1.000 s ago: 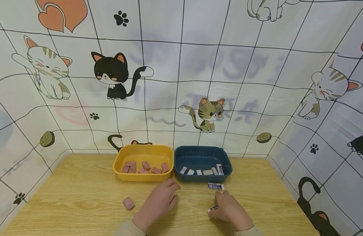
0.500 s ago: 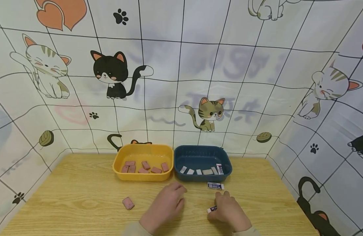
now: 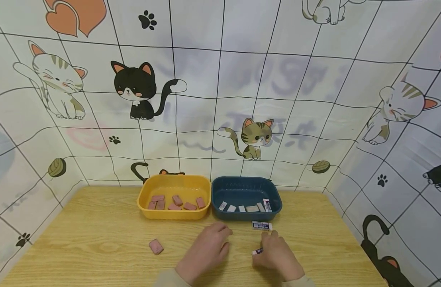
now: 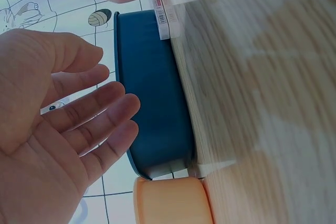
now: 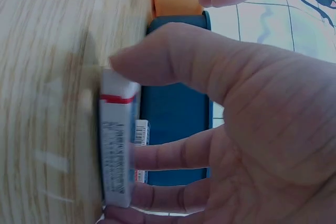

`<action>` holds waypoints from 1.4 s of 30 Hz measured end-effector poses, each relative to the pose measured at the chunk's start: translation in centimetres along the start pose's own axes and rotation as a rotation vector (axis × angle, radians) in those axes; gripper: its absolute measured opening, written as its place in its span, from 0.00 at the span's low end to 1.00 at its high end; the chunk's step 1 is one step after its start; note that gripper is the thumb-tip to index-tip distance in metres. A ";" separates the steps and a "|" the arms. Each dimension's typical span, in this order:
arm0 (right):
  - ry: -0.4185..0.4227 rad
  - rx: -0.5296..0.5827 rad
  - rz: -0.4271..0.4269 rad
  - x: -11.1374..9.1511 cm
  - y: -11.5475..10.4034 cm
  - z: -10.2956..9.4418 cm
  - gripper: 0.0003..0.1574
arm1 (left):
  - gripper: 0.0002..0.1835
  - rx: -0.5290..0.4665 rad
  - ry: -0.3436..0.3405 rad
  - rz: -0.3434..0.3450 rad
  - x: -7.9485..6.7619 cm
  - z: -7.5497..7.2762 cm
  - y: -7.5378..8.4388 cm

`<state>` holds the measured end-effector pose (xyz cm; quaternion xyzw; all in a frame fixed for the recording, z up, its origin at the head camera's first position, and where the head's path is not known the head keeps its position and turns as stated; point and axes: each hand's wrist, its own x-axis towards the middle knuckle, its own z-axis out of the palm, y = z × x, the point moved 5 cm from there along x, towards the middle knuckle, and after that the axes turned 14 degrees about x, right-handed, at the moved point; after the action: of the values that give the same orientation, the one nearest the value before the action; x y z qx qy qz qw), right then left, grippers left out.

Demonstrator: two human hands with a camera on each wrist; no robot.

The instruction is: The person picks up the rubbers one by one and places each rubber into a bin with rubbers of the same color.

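Note:
My right hand (image 3: 277, 253) grips a white eraser (image 5: 116, 140) in a printed paper sleeve, low over the wooden table. In the right wrist view the thumb is at one end and fingers curl about the other side. In the head view the hand covers most of this eraser. Another sleeved eraser (image 3: 261, 226) lies just beyond, in front of the blue basket (image 3: 242, 216). My left hand (image 3: 207, 249) hovers to its left, fingers relaxed and holding nothing. Several white erasers (image 3: 252, 209) lie inside the blue basket.
A yellow basket (image 3: 173, 215) stands against the blue one's left side, with several pink blocks (image 3: 175, 207) in it. One pink block (image 3: 156, 246) lies on the table (image 3: 98, 239), left of my left hand. A cat-print sheet (image 3: 198, 115) hangs behind and along both sides.
My left hand has drifted right and slightly nearer to me, toward the right hand. The right hand stays nearly in place at the eraser. Baskets and loose pieces have not moved.

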<state>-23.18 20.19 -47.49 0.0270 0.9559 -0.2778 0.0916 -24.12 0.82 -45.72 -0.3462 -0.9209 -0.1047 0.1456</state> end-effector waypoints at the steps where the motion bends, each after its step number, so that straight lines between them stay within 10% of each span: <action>1: 0.001 0.016 0.006 0.1 0.0 0.0 0.39 | 0.11 -0.003 0.000 0.000 0.0 0.0 0.0; 9: 0.080 0.113 0.013 0.8 0.1 -0.9 0.33 | 0.11 -0.012 -0.018 -0.021 0.1 0.1 -0.1; 24: 0.372 0.176 -0.288 0.0 -3.1 -3.1 0.27 | 0.14 0.016 -0.054 -0.090 0.3 0.4 -1.3; 42: 0.379 0.126 -0.345 4.5 -6.2 -4.0 0.29 | 0.11 0.124 -0.023 -0.020 0.5 1.2 -2.0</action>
<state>-28.91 17.09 -41.71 -0.0793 0.9272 -0.3384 -0.1397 -26.08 0.02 -46.84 -0.3285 -0.9306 -0.0448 0.1549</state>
